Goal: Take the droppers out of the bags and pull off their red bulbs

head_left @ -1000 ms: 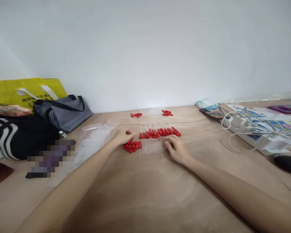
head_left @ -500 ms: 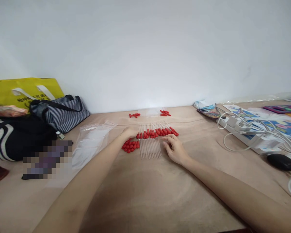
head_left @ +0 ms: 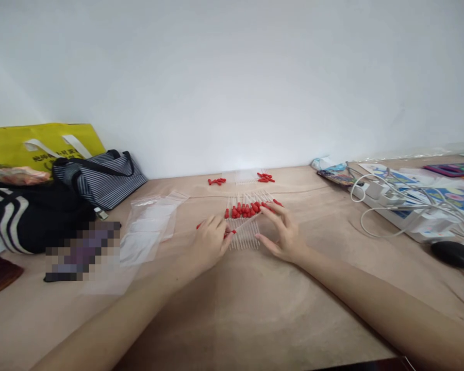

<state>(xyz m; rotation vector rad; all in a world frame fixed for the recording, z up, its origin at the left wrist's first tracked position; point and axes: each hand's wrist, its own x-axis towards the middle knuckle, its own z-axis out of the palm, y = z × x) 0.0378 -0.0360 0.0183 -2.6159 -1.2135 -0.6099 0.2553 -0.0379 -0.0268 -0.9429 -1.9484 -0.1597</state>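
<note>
Pinched in my left hand point(head_left: 211, 239) is a dropper point(head_left: 246, 222); its red rubber bulb is at my fingertips and its clear glass tube slants up to the right. My right hand point(head_left: 288, 234) is open at the tube's far end, thumb and fingers apart. Whether a fingertip touches the tube, I cannot tell. Between my hands lies a row of bare glass tubes point(head_left: 244, 241). Just beyond it is a row of droppers with red bulbs point(head_left: 245, 210), tubes pointing away. My left hand mostly hides the loose red bulbs beside it.
Farther back lie small groups of red bulbs point(head_left: 217, 181) and more glass tubes point(head_left: 246, 176). Clear plastic bags point(head_left: 149, 226), a striped bag point(head_left: 104, 180) and a yellow bag point(head_left: 62, 139) are at left. A power strip point(head_left: 413, 226) with tangled cables and a black mouse point(head_left: 454, 254) stand right.
My left hand has come back toward me from the far row and now holds a dropper over the bare tubes. My right hand's fingers have spread wider.
</note>
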